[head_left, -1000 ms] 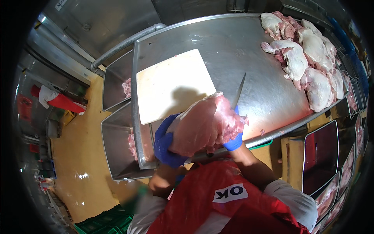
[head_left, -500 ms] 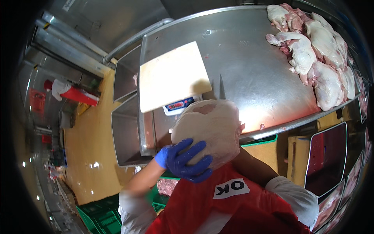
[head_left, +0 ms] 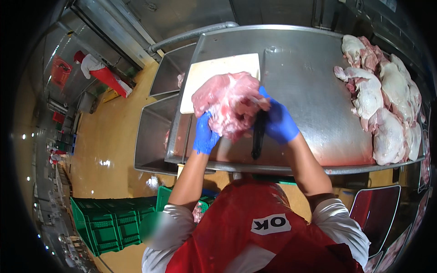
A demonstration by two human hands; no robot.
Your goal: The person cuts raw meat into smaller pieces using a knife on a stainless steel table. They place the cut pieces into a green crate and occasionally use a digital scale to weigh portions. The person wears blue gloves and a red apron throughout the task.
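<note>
A large piece of raw poultry meat [head_left: 230,102], its pink cut side facing up, is held between my two gloved hands over the near right part of a white cutting board [head_left: 195,86]. My left hand [head_left: 207,134] grips its lower left side, fingers partly hidden beneath it. My right hand [head_left: 278,119] holds its right edge, with the fingertips partly hidden. Between the meat and my right hand a knife [head_left: 257,142] lies on the steel table [head_left: 314,91]; its black handle shows and points toward me, while its blade is hardly visible.
Several skin-on poultry pieces [head_left: 391,91] are piled at the table's right end. Steel bins [head_left: 152,136] adjoin its left side. Green crates [head_left: 116,225] stand on the floor at lower left. A person in a red apron [head_left: 107,77] stands far left.
The poultry piece has moved away from my body to over the board and turned from skin side to cut side. My right hand has come into view, and the knife's handle now shows.
</note>
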